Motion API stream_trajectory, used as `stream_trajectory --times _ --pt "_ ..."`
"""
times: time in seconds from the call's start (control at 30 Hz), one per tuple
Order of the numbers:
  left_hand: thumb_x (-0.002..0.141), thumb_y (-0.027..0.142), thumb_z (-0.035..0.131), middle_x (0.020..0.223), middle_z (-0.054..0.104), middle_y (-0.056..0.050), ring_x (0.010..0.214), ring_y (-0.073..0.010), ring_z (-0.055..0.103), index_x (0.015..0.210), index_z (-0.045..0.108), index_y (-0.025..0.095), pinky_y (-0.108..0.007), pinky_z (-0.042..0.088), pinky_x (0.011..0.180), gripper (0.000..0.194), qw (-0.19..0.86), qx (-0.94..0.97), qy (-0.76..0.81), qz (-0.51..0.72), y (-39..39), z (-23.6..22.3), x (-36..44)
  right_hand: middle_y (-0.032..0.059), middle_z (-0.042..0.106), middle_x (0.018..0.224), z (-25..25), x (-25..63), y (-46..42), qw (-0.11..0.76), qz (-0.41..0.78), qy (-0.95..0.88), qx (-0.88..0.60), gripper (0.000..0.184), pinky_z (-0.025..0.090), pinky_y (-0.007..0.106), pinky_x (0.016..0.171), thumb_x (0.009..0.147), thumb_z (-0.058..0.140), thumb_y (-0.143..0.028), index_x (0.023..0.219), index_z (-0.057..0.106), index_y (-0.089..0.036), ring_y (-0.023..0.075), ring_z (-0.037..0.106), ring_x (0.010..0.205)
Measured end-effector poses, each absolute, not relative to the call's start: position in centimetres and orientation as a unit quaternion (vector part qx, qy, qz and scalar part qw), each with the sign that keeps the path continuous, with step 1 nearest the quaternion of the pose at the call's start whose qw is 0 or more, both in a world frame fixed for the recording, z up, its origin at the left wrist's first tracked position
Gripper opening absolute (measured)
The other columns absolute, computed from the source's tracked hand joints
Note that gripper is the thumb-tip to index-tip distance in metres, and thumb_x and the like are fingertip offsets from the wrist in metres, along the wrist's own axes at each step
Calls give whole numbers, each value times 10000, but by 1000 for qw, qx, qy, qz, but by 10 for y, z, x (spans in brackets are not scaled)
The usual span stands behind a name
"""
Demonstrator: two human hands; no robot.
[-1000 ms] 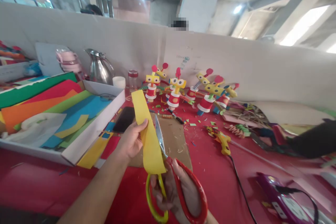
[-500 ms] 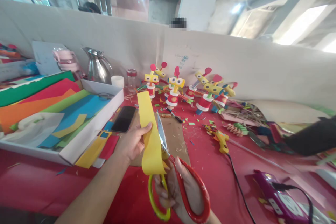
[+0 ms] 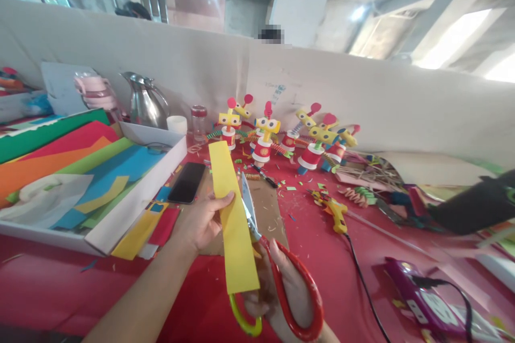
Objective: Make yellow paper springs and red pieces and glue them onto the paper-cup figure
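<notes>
A long yellow paper strip (image 3: pixel 237 230) stands nearly upright, pinched between the thumb and fingers of my left hand (image 3: pixel 205 220). My right hand (image 3: pixel 281 292) is closed round a pair of scissors (image 3: pixel 291 289) with one red and one yellow handle loop. Their blades are slightly apart and point away from me, just right of the strip. The strip's lower end hides part of the yellow loop and some fingers of my right hand. Beneath both hands lies a brown cardboard sheet (image 3: pixel 270 220) with paper scraps on it.
Several paper robot figures (image 3: pixel 263 147) stand at the back. On the left are a white box (image 3: pixel 137 198) of coloured paper and a phone (image 3: pixel 188 182). To the right lie a yellow glue gun (image 3: pixel 337 214) with its cord and a purple power strip (image 3: pixel 426 300).
The strip's lower end, curled before, now hangs straight and covers more of the yellow loop. The scissor blades show more clearly beside it. The view has shifted slightly.
</notes>
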State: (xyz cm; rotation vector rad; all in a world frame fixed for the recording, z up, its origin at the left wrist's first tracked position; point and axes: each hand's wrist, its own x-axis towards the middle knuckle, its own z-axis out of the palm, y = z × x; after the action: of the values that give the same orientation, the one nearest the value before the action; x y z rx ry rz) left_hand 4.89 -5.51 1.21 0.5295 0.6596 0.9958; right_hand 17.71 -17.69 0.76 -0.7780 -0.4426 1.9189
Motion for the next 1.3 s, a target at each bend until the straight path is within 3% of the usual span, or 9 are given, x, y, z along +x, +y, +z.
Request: stream_trajectory --times 0.17,0.4,0.53,0.67,0.83,1.07,1.3 --pt "849 187 620 792 753 -87 665 -184 713 941 697 99 -278 591 639 148 800 197 320 468 -50 16 45 -21 511 566 4 176 -179 483 792 -171 -332 461 158 168 407 739 671 -622 851 631 -176 70 393 474" --pt "840 166 636 810 753 -71 669 -169 709 954 691 123 -266 592 647 134 780 240 318 482 -48 9 47 -10 558 629 -4 173 -172 490 788 -150 -342 455 207 161 400 771 670 -579 969 650 -169 72 449 496" --pt "841 177 635 813 752 -83 671 -168 705 930 699 104 -259 586 641 132 775 247 322 484 -48 11 45 1 570 609 -2 176 -171 488 789 -172 -331 505 215 162 392 773 638 -632 923 650 -150 69 452 461" --pt "838 201 642 846 754 -101 689 -183 710 928 709 97 -258 579 621 153 786 277 291 470 -49 13 43 -13 585 630 1 183 -180 491 802 -160 -300 416 193 156 383 777 669 -583 864 612 -181 59 436 445" --pt "804 163 672 844 759 -89 700 -192 722 949 703 115 -263 586 645 156 796 251 300 462 -53 9 48 -12 571 611 -1 182 -181 499 795 -157 -306 416 192 153 375 806 640 -577 865 621 -167 63 427 448" --pt "779 64 613 852 758 -107 738 -210 726 1013 688 75 -299 598 710 245 809 196 327 447 -52 12 48 7 592 577 -16 169 -172 526 771 -163 -320 506 299 176 375 804 618 -598 981 653 -125 88 480 417" --pt "838 183 640 931 749 -113 742 -192 720 1066 667 121 -271 598 660 238 798 233 312 460 -52 13 48 9 614 589 -18 168 -176 528 758 -153 -350 509 325 185 368 814 623 -585 1060 651 -140 102 508 417"
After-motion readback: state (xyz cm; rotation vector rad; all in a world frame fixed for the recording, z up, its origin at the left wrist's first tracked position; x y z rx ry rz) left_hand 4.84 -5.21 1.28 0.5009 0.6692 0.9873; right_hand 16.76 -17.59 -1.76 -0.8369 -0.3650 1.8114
